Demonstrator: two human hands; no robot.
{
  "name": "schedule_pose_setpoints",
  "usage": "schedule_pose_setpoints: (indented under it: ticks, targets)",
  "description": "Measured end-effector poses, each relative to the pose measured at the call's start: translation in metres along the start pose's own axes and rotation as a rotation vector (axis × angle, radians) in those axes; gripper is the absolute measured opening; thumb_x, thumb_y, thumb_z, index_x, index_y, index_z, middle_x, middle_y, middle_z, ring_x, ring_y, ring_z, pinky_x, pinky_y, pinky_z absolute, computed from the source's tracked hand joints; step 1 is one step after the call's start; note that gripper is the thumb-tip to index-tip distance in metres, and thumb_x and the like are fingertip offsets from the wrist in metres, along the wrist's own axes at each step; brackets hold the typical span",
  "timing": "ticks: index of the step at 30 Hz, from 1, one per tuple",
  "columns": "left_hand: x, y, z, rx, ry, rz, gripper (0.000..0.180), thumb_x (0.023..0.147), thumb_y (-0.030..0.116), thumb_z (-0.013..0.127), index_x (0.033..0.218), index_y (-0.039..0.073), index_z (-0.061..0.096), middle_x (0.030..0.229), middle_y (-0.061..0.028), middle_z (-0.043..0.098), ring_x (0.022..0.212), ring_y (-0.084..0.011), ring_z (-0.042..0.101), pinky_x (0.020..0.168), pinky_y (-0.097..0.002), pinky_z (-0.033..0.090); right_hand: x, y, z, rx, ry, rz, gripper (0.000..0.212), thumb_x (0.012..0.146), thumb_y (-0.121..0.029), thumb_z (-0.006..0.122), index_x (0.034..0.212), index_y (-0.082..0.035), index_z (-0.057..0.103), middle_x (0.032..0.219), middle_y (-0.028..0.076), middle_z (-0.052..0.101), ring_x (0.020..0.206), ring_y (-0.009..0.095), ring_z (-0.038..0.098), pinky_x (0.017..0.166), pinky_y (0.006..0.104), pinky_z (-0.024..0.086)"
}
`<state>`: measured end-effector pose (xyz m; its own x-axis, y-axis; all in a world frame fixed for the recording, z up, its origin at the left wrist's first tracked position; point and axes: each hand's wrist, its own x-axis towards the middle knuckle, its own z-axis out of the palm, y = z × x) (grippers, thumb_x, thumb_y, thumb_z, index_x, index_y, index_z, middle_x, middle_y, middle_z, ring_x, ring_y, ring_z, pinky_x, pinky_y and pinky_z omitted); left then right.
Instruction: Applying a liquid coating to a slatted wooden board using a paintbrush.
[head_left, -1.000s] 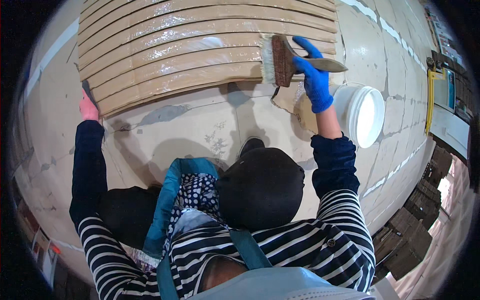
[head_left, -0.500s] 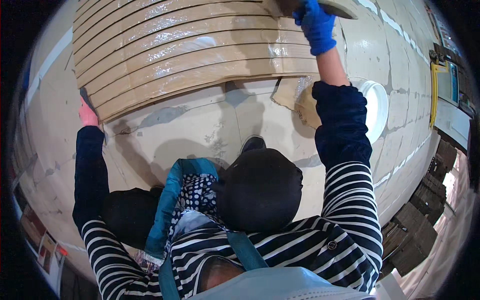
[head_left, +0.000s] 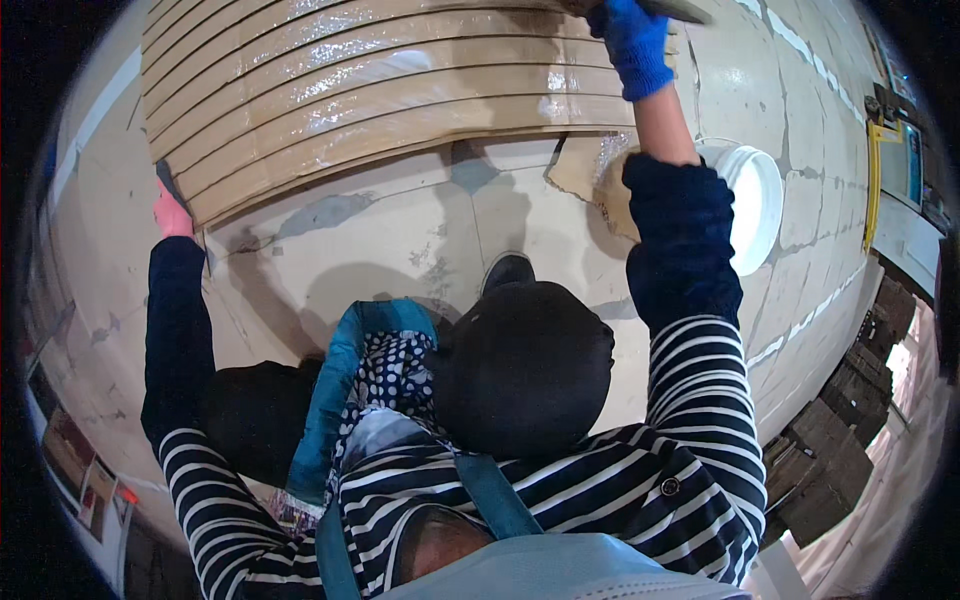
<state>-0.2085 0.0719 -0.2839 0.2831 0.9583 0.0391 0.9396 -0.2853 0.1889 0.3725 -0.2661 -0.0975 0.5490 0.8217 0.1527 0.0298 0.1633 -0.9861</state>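
Note:
Overlapping brown cardboard sheets (head_left: 330,85) lie in a stepped row on the floor, their exposed strips shiny and wet with whitish patches. My left hand (head_left: 172,208), in a pink glove with dark fingertips, rests at the near left corner of the row. Its fingers reach along the side edge, partly hidden. Over the far right part of the sheets, my right hand (head_left: 637,45) in a blue glove is closed round a wide, flat brush-like tool (head_left: 685,11). The picture's upper edge cuts off part of that tool.
A white bucket (head_left: 768,205) with white contents stands right of my right forearm. Under the row's near edge lies a torn cardboard piece (head_left: 580,178). My shoe (head_left: 508,270) is on the tiled floor. Stacked dark cardboard (head_left: 825,465) and a yellow frame (head_left: 873,185) line the right side.
The view has shifted slightly, so sheets and bucket sit higher in it. The tool has turned and looks thinner, still in my right hand. My left hand stays at the corner.

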Motion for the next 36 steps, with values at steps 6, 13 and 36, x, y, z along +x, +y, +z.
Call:
schedule_pose_setpoints:
  ticks: [6, 13, 36]
  targets:
    - [0.001, 0.008, -0.006, -0.065, -0.056, -0.038, 0.046, 0.088, 0.006, 0.036, 0.132, 0.009, 0.024, 0.084, -0.0198, 0.06, 0.076, -0.0315, 0.061, 0.065, -0.0404, 0.049, -0.097, 0.015, 0.018, -0.242, 0.104, 0.086, 0.011, 0.077, -0.009, 0.059, 0.076, -0.001, 0.065, 0.069, 0.004, 0.06, 0.063, 0.01, 0.053, 0.057, 0.0241, 0.042]
    - [0.005, 0.008, -0.007, -0.543, -0.079, -0.444, 0.081, 0.079, 0.065, 0.038, 0.109, -0.009, 0.053, 0.104, -0.0165, 0.059, 0.093, -0.0246, 0.055, 0.083, -0.0333, 0.04, -0.122, -0.004, 0.023, -0.247, 0.305, 0.035, 0.006, 0.077, -0.006, 0.06, 0.075, -0.001, 0.061, 0.073, 0.005, 0.063, 0.061, 0.013, 0.054, 0.057, 0.0281, 0.043]
    - [0.004, 0.0, 0.008, 0.103, -0.065, -0.037, 0.057, 0.083, 0.004, 0.043, 0.136, 0.012, 0.021, 0.088, -0.0219, 0.059, 0.078, -0.0349, 0.06, 0.068, -0.0437, 0.047, -0.141, 0.037, 0.169, -0.635, -0.428, -0.399, 0.003, 0.07, -0.012, 0.061, 0.071, -0.01, 0.059, 0.068, 0.008, 0.058, 0.064, 0.024, 0.056, 0.058, 0.0319, 0.045]
